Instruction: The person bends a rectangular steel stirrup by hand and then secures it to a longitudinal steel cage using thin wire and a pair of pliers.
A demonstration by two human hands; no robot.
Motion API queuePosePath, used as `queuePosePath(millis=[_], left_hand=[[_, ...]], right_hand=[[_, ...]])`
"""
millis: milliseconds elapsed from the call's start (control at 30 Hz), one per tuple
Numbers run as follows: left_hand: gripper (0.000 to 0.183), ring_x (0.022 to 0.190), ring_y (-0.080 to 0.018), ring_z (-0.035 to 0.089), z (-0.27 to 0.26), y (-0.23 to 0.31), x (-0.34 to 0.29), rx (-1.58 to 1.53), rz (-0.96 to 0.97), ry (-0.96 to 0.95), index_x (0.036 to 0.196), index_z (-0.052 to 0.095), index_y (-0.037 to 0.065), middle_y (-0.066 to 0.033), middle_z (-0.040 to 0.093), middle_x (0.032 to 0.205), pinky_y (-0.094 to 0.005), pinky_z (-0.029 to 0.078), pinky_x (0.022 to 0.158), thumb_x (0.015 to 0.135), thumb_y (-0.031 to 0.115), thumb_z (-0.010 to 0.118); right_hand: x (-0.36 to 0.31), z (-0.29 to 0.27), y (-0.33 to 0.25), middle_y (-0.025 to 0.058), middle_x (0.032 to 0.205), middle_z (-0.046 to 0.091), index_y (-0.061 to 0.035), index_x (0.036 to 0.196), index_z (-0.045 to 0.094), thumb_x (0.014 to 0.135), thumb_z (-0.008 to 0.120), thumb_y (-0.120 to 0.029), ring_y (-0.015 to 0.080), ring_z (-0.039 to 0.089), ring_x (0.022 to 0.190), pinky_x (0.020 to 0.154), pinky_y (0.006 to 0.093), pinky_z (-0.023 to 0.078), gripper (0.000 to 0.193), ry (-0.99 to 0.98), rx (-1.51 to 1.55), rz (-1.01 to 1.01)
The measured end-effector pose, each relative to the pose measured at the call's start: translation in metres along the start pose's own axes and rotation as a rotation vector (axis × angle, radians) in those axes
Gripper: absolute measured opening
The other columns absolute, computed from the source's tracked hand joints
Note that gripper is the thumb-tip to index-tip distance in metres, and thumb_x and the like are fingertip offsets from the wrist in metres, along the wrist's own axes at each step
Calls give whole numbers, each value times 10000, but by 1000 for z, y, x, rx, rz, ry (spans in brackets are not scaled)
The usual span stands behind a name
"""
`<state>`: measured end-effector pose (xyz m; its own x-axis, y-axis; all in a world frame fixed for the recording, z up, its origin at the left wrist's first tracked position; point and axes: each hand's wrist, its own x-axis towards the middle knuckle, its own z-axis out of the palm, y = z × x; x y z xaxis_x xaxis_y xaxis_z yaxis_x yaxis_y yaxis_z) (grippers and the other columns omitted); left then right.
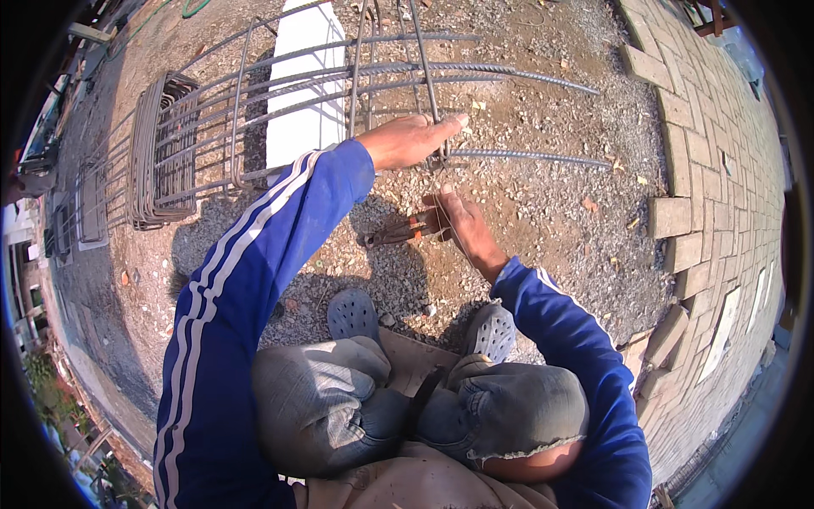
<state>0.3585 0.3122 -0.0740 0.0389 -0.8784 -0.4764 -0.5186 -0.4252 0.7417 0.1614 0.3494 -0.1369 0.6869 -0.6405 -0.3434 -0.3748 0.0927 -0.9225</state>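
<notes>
A rebar cage of long ribbed bars (526, 75) and bent square stirrups (424, 64) lies in front of me. My left hand (411, 142) is closed around the lower corner of the end stirrup, beside the lowest bar (534, 156), with its thumb pointing right. Just below it, my right hand (465, 222) holds pincers (392, 235) with orange on the handles, their dark head pointing left. A thin tie wire (437, 202) shows by the right fingers, close to the bar; where its ends go I cannot make out.
A white block (307, 110) stands under the cage. Bunched stirrups (161, 161) hang on the bars at left. Gravel (560, 229) surrounds my clogs (353, 314). Stacked pavers (678, 157) edge the right side, with loose ones jutting out.
</notes>
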Motion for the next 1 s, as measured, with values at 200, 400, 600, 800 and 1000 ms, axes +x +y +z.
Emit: queuePosePath(millis=[200,400,600,800,1000], left_hand=[[520,827,-190,539,-12,5,17,-234,-110,-355,1265,525,43,-141,573,995,-322,457,719,931,423,402],[508,791,-177,518,-20,-3,19,-151,-17,-371,1219,527,8,-82,545,970,-345,474,719,944,418,405],[300,805,-231,597,3,-5,-53,115,670,451,947,564,0,-126,586,898,-356,481,762,903,297,573],[441,980,-207,554,64,-69,-68,-537,131,108,1205,465,-4,-138,525,1136,-355,437,846,938,346,493],[913,1290,-319,407,64,-68,26,-1136,163,85,1488,190,86,-169,291,1479,-434,412,959,861,690,465]], right_hand=[[8,14,68,189,1342,432,-83,1358,431,911,489,-276,358,401,1269,1028,500,318,491,-114,-1246,-514],[14,8,81,232,1224,511,-8,1266,453,911,491,-319,350,529,1116,938,486,416,474,-255,-1285,-443],[-46,-42,46,170,866,608,19,1182,454,872,589,-368,323,631,775,715,395,505,514,-169,-239,240],[-112,-96,-53,38,777,568,37,1167,515,843,607,-216,117,543,717,644,288,444,422,-59,184,418],[-103,-63,-105,164,1030,627,47,1444,273,808,588,-109,198,611,897,757,310,521,727,-362,756,575]])
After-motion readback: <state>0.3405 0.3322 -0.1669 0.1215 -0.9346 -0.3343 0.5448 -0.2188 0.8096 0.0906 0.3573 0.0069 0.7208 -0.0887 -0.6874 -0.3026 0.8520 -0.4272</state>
